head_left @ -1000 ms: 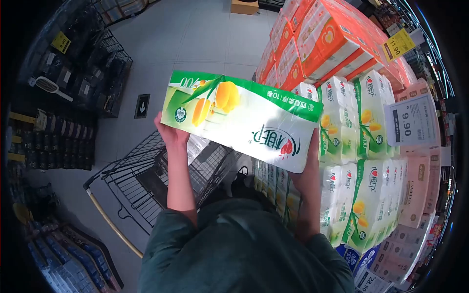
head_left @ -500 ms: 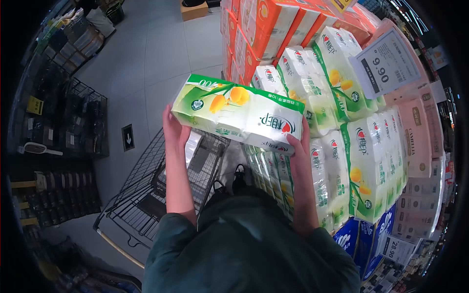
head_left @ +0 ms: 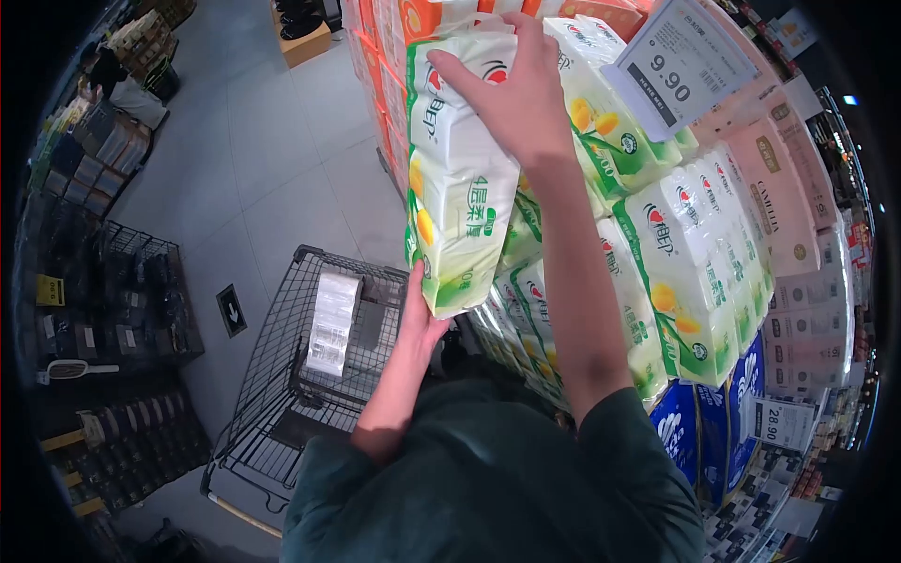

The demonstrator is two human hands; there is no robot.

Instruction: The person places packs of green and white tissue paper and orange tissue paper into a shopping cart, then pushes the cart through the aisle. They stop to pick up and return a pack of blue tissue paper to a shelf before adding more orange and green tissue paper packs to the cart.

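— Green and white plastic wrap: the pack of tissue rolls (head_left: 460, 178) stands on end now, doesn't it?

— It does. Half a second ago it lay level in front of the person's chest, one hand at each end, above the shopping cart (head_left: 282, 375). Since then it has been turned upright and lifted, and it is held right at the stacked packs (head_left: 676, 272) of the same kind, just left of the price tag (head_left: 680, 66).

— What does that say about the work?

— As a judgement only: the pack has left the space over the cart, and the handling has shifted to the display. The cart sits lower left, well apart from the pack, with one white wrapped item (head_left: 333, 324) lying in it.

— And the right hand (head_left: 511, 94)?

— It has moved from the pack's end to its top. Its fingers (head_left: 469, 70) are spread wide and curled over the upper end, pressing into the wrap, so they grip the pack from above.

— The left hand (head_left: 419, 314)?

— It sits at the bottom end, against the lower edge, bearing the pack from beneath. Its fingers are hidden behind the wrap, so how far they close cannot be told.

— So both hands touch it?

— Yes, one above and one below, with the pack upright between them, close against the stack
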